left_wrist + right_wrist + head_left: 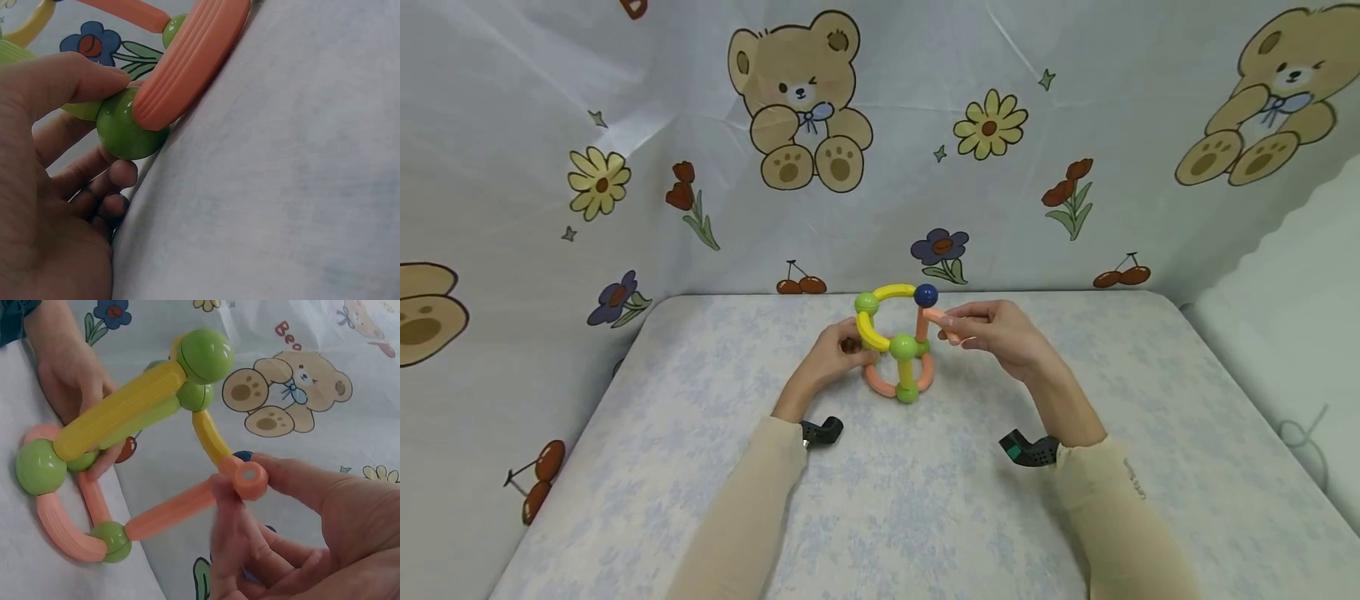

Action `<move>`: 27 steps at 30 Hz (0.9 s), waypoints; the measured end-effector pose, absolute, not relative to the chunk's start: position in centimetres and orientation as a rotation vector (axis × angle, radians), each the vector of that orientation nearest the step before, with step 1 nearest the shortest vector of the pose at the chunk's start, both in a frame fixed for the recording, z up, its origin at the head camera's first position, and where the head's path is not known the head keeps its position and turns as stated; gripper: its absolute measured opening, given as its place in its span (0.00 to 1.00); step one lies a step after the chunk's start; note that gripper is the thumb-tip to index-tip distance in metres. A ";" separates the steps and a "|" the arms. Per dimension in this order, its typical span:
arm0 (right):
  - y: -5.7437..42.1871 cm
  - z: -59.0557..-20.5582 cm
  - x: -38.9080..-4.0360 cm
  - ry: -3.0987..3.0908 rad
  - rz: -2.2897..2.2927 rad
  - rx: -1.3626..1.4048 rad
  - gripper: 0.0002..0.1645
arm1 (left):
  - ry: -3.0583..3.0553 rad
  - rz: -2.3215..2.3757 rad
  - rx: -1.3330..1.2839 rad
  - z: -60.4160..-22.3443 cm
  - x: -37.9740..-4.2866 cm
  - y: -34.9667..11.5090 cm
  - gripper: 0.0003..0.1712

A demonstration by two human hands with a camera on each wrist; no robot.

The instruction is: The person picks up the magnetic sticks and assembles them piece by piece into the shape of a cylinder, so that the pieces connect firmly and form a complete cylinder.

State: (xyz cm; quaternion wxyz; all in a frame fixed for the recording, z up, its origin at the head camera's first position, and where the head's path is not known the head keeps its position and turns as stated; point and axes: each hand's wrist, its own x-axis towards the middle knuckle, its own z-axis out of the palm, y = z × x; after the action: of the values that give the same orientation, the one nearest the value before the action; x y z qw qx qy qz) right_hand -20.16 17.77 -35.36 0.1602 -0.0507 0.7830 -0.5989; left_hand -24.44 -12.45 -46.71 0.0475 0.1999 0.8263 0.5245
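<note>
A toy frame of balls joined by rods stands on the table, with a green ball, a dark blue ball and a yellow curved rod around its top. Its base has orange curved rods between green balls. My left hand grips the frame's left side, thumb and fingers around a low green ball. With thumb and fingers, my right hand pinches a short orange rod. One end of that rod is close to the blue ball, which my fingers mostly hide in the right wrist view.
The table has a pale blue patterned cover. Behind it hangs a white sheet printed with bears and flowers. A dark wrist device sits on the left wrist, another device on the right.
</note>
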 end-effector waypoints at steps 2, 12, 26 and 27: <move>17.8 -35.4 -20.0 2.239 -1.704 -0.132 0.27 | 2.525 1.599 0.602 -46.7 -24.4 -12.4 0.11; 17.5 -34.8 -19.6 2.005 -1.908 -0.100 0.27 | 2.544 1.583 0.623 -46.8 -24.4 -12.5 0.10; 14.8 -35.4 -18.8 1.887 -2.064 -0.081 0.28 | 2.538 1.593 0.641 -46.9 -24.5 -12.6 0.09; 14.6 -35.5 -18.8 1.878 -2.066 -0.090 0.28 | 2.539 1.596 0.643 -46.9 -24.5 -12.6 0.10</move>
State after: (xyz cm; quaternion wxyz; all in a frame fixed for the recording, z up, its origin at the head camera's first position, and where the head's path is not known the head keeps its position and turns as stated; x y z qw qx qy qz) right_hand -18.76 14.57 -35.50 0.1731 -0.0318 0.6622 -0.7284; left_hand -24.45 -12.65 -46.92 0.0375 0.2094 0.8273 0.5199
